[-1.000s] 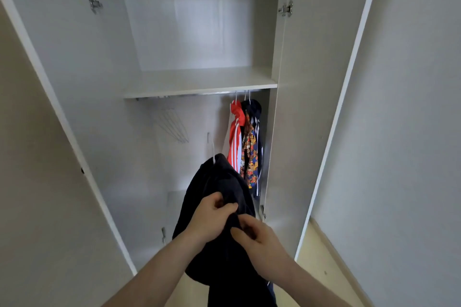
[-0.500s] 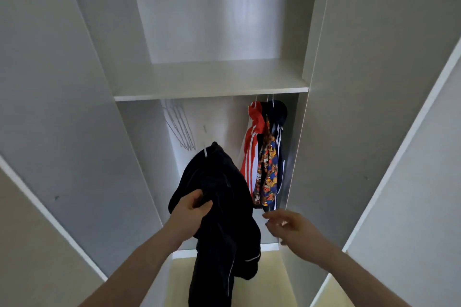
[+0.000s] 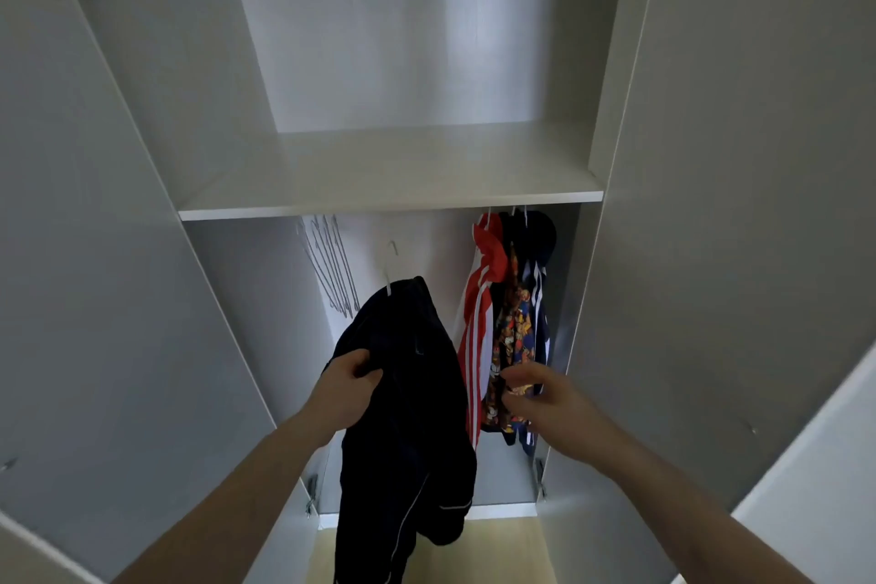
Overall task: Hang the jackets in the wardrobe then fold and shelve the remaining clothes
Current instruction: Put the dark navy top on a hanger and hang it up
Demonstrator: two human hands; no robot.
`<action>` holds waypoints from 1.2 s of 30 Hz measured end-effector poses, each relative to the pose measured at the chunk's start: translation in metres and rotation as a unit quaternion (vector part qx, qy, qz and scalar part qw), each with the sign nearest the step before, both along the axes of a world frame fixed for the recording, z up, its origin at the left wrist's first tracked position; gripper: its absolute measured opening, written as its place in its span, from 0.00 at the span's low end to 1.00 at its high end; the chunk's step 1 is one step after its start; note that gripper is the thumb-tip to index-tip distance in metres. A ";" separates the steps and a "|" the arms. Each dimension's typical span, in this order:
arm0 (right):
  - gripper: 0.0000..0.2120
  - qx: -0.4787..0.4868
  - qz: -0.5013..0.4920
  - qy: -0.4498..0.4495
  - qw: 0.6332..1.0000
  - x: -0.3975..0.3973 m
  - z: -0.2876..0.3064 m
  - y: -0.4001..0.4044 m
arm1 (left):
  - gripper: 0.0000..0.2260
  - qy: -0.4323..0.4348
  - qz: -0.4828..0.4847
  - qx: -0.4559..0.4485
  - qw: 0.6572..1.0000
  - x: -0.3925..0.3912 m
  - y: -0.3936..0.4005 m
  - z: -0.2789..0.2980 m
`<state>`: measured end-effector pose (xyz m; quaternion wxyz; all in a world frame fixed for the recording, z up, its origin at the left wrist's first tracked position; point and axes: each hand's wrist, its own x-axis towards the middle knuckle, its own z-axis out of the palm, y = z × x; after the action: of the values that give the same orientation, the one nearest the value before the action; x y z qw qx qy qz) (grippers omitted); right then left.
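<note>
Since half a second ago the right hand (image 3: pixel 545 398) has risen and reached further in toward the hung clothes, while the dark jacket has been lifted a little higher. Its fingers are loosely spread and somewhat blurred, holding nothing, in front of the lower part of the patterned shirt (image 3: pixel 514 337); whether they touch the cloth cannot be told. The left hand (image 3: pixel 348 389) has its fingers and thumb curled into a fold of the dark jacket (image 3: pixel 407 394), gripping it at the shoulder. That jacket sits on a white hanger (image 3: pixel 389 270) whose hook points up, free of the rail, below the shelf (image 3: pixel 388 185). It droops from the hand down past the wardrobe's floor edge. To its right hang a red jacket with white stripes (image 3: pixel 481 299), the patterned shirt and a navy garment (image 3: pixel 538 261), close together. A bunch of bare wire hangers (image 3: pixel 332 266) hangs at the left behind the dark jacket. Both wardrobe doors (image 3: pixel 711 204) stand open.
</note>
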<state>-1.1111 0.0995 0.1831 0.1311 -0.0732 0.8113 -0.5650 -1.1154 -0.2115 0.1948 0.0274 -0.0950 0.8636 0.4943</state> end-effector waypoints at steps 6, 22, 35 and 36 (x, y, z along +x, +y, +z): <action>0.13 0.015 -0.005 0.017 1.000 -0.068 -0.008 -0.012 | 0.06 -0.016 -0.005 0.003 1.000 -0.064 -0.017 -0.013; 0.28 0.204 -0.049 0.116 0.971 -0.246 -0.027 -0.066 | 0.11 -0.028 -0.085 -0.032 0.995 -0.226 -0.042 -0.044; 0.37 0.282 -0.012 0.037 0.959 -0.284 -0.036 -0.058 | 0.08 0.036 -0.063 0.087 0.994 -0.277 0.009 -0.040; 0.37 0.281 -0.013 0.035 0.959 -0.286 -0.037 -0.058 | 0.12 0.028 -0.066 0.087 0.994 -0.276 0.013 -0.045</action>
<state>-1.3976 0.0417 0.1461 0.1105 -0.0426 0.9424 -0.3128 -1.3914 -0.1980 0.1493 0.0438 -0.0206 0.8221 0.5672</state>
